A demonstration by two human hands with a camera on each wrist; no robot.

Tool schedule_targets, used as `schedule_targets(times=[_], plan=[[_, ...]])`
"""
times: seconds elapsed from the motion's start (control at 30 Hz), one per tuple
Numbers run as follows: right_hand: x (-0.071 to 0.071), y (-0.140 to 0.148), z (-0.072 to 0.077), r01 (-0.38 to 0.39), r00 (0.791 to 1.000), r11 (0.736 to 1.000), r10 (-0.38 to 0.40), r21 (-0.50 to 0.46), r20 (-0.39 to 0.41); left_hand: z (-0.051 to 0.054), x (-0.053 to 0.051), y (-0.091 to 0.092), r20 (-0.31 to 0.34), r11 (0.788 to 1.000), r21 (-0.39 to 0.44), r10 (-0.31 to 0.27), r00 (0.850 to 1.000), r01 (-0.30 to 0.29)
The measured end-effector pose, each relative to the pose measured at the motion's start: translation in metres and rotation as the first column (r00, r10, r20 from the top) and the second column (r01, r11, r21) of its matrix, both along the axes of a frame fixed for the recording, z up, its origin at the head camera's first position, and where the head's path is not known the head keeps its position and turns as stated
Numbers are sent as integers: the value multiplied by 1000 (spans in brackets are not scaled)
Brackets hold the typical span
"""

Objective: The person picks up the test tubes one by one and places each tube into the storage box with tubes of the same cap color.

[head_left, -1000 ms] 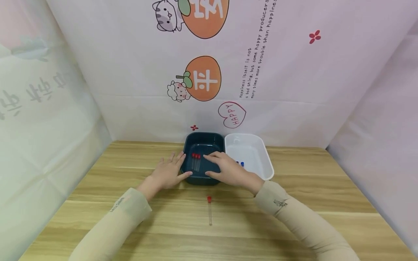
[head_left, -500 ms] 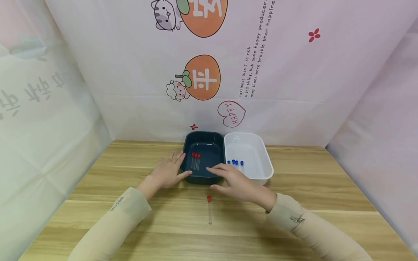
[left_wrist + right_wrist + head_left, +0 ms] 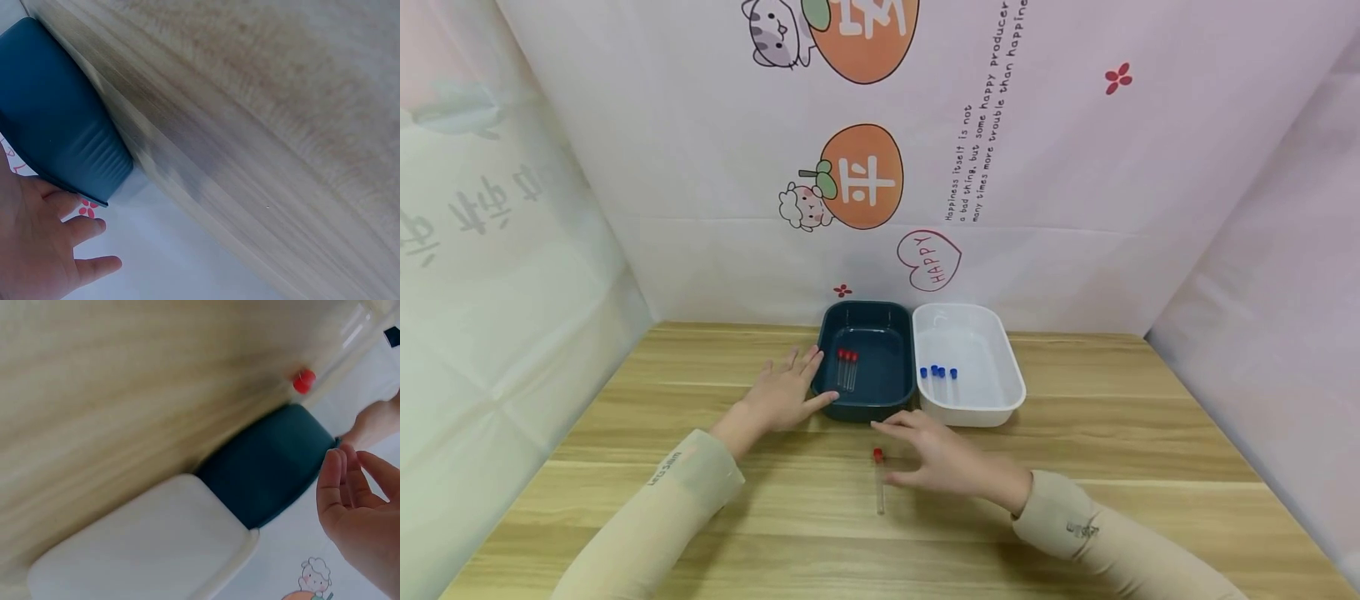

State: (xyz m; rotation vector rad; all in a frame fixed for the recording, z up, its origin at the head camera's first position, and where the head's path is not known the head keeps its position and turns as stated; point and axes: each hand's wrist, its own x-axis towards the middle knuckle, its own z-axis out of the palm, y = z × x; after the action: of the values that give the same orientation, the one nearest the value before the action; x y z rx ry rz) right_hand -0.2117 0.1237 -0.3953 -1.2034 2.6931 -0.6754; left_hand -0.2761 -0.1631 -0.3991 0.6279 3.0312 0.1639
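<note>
My left hand (image 3: 778, 398) touches the left side of a dark teal tray (image 3: 883, 350), its fingers spread and straight. Three clear tubes with red caps (image 3: 847, 357) lie in that tray. Another red-capped tube (image 3: 880, 492) lies on the table in front of it. My right hand (image 3: 951, 458) is just right of this tube, thumb and fingers apart with nothing between them. In the right wrist view the tube's red cap (image 3: 304, 381) shows beyond the teal tray. The left wrist view shows the left fingers (image 3: 84, 230) at the tray's rim.
A white tray (image 3: 981, 358) stands against the teal tray's right side. Several blue-capped tubes (image 3: 940, 372) lie at its left. Behind both trays rises a printed cloth (image 3: 1037, 267), and plain cloth hangs on either side of the wooden table (image 3: 700, 367).
My right hand has drawn back from over the teal tray toward the tube on the table, uncovering the blue-capped tubes. My left hand has stayed at the tray.
</note>
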Motion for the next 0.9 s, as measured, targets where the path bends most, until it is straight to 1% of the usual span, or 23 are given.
schedule_targets(times=[0.13, 0.23, 0.3, 0.47, 0.63, 0.9], plan=[[3, -1, -5, 8, 1000, 999, -9, 44, 24, 0, 0, 0, 2, 1000, -8, 1, 1000, -1], [3, -3, -10, 7, 1000, 997, -9, 83, 25, -1, 0, 0, 0, 1000, -15, -1, 1000, 1], [3, -5, -13, 1, 1000, 993, -3, 121, 15, -1, -1, -1, -2, 1000, -19, -1, 1000, 1], [2, -7, -21, -24, 999, 977, 34, 212, -42, -2, -2, -1, -5, 1000, -20, -3, 1000, 3], [2, -10, -25, -5, 999, 970, 18, 244, -49, -2, -2, -2, -9, 1000, -17, -4, 1000, 3], [3, -15, -25, 14, 998, 965, 4, 263, -70, 1, 0, -1, -2, 1000, -7, -7, 1000, 7]])
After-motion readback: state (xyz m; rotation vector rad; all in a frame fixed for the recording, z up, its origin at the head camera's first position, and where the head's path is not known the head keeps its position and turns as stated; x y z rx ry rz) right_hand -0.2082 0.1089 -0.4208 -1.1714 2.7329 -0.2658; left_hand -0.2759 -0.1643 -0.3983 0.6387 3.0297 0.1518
